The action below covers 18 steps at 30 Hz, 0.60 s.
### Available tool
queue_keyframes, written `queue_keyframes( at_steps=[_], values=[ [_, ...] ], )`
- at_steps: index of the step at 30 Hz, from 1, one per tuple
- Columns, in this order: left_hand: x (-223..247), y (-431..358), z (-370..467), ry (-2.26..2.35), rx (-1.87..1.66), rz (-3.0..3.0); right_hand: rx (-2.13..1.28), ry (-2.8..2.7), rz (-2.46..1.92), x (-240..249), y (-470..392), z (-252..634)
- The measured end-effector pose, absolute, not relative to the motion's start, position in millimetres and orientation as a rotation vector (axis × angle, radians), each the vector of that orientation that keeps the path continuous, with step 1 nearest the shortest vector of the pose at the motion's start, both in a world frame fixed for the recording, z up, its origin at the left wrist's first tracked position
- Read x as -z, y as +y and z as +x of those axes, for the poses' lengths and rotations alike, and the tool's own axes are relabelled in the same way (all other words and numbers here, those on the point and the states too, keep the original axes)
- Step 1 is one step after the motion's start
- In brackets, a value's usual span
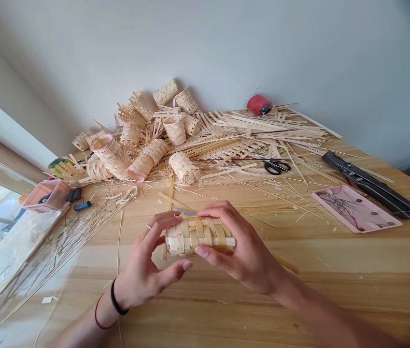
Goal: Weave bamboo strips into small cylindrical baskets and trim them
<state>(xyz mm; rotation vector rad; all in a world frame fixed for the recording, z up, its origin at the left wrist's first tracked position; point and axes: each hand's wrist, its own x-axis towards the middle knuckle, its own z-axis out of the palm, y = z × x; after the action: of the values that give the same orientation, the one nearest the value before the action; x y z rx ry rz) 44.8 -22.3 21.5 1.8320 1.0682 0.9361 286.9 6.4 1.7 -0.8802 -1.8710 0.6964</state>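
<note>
A small cylindrical basket (199,235) woven from pale wood strips lies on its side between my hands, just over the tabletop. My right hand (243,246) grips its right part, fingers over the top and thumb along the near side. At the left end, my left hand (154,251) has its fingers curled against the basket, while the thumb stands off below it. Whether the basket touches the table is hidden. Behind it, a thin grey blade-like piece (186,211) shows in part. A flat yellowish strip (171,193) runs away from the left end.
Several woven baskets (185,168) and loose strips (262,126) are heaped along the wall. Black scissors (277,166) lie before the heap. At right are a pink tray (357,208) of metal pins and a long black tool (371,186). A red spool (259,104) sits behind.
</note>
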Motion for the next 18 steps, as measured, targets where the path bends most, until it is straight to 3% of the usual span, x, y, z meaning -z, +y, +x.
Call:
queue_keyframes(
  at_steps=[18],
  values=[
    [-25,-17,45,0.928,-0.964,1.555,-0.708,-1.858,-0.834,5,7,287]
  ],
)
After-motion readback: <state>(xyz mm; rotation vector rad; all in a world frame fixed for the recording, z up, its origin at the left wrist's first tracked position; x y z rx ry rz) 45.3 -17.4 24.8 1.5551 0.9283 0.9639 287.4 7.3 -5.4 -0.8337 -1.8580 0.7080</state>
